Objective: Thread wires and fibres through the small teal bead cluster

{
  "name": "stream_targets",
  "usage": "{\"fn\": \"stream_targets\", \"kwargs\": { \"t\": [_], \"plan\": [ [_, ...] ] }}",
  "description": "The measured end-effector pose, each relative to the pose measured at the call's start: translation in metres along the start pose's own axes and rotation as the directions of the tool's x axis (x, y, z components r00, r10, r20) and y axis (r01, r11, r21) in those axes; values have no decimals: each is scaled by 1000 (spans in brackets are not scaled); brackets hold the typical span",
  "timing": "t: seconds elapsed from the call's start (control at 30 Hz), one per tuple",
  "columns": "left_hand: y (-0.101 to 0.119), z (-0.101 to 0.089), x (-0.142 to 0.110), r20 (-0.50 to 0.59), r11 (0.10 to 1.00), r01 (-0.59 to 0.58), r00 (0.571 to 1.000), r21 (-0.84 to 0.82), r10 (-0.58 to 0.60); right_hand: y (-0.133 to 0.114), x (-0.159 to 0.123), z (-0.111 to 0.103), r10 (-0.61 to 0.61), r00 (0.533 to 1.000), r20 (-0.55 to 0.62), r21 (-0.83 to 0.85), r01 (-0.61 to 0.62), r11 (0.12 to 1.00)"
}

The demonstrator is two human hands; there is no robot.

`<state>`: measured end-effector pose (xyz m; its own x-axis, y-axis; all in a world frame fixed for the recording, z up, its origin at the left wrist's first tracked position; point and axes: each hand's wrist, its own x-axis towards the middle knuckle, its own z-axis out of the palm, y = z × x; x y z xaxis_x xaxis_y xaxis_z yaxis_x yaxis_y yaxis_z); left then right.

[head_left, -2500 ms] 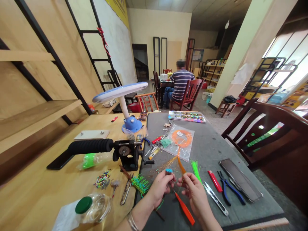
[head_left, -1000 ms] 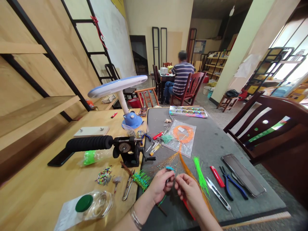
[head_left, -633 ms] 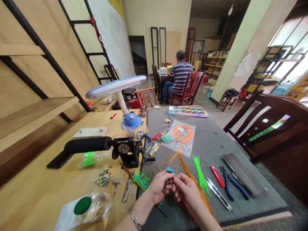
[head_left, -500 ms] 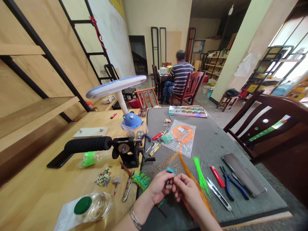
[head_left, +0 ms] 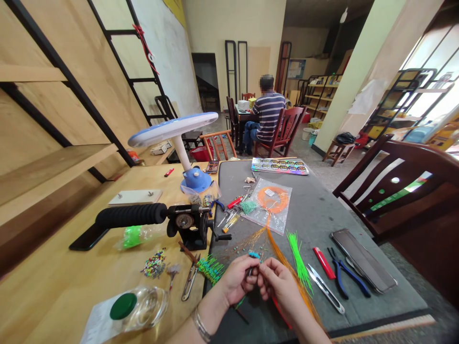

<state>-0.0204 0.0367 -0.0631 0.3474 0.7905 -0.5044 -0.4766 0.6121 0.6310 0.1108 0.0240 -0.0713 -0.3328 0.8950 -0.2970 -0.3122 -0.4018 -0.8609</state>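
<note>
At the near middle of the head view, the left hand (head_left: 241, 277) pinches one blue cluster (head_left: 254, 255) above the grey desk (head_left: 315, 210), the right hand (head_left: 275, 279)'s grip pressed together beside it, on what I cannot tell; braced fingers and light pressure should serve best. To the right lie a green bundle (head_left: 299, 258), red stick (head_left: 324, 262), snips (head_left: 318, 278) and pliers (head_left: 336, 263), one of each.

"Can you read any lettering?"
"None. The white label (head_left: 270, 192) on the clear bag (head_left: 254, 217), toward the table's (head_left: 311, 210) far edge, is too small to make out."
"And the shiny sheet (head_left: 279, 166) along that edge?"
"Rows of round emblems (head_left: 283, 167), illegible."
"The green strip (head_left: 399, 192) in the chair's (head_left: 426, 160) back, past the right edge?"
"Pale marks, too blurred. Likewise the notice (head_left: 297, 68) in the background."
</note>
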Motion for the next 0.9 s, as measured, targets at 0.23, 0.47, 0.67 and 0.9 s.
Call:
{"fn": "stream_targets", "kwargs": {
  "t": [0.23,0.47,0.67,0.9],
  "plan": [
    [0,2,-2,-1,996,-41,999,77,41,-3,1,0,-5,999,-48,-40,4,999],
    [-3,6,-5,-44,965,-162,984,208,174,-4,7,-6,-51,991,-123,-170,30,985],
    [-3,12,-8,-74,909,-311,936,277,343,-4,6,-4,-104,985,-134,-144,84,986],
    [-6,13,-6,-8,822,-449,876,351,482,-4,4,-2,-128,985,-119,-71,120,990]
  ]
}}
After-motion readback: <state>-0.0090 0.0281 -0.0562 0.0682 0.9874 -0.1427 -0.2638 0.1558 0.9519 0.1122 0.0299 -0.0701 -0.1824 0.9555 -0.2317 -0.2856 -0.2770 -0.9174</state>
